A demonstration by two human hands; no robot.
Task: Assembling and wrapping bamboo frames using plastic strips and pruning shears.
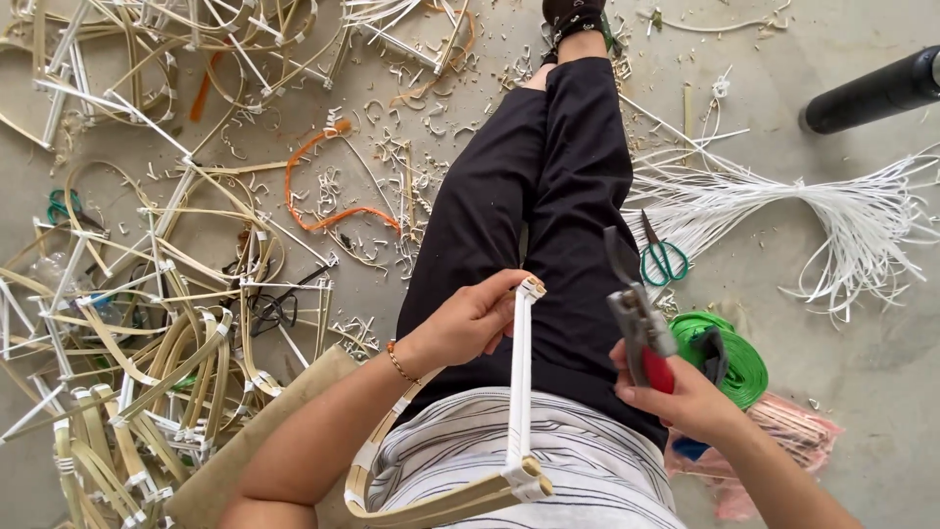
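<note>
Cane frame held over the lap, cutters in the other hand

The left hand [470, 321] has its fingers closed round the top of a cane frame [519, 392]: a straight pale strip bound in white tape, rising from a curved, flat, yellowish cane bow that sweeps across the striped shirt, with taped knots at the joints. The frame sits over the person's lap, above black trousers [548, 196]. The right hand [685, 402] is wrapped tight on red-handled cutters [636, 313], whose grey metal blades point up. On the concrete floor [862, 353] beside it lie a green tape roll [739, 358], green-handled scissors [664, 257] and a splayed bundle of thin white strips [832, 211]. At the floor's left edge is a heap of finished frames [147, 333], amid curled shavings.
</note>
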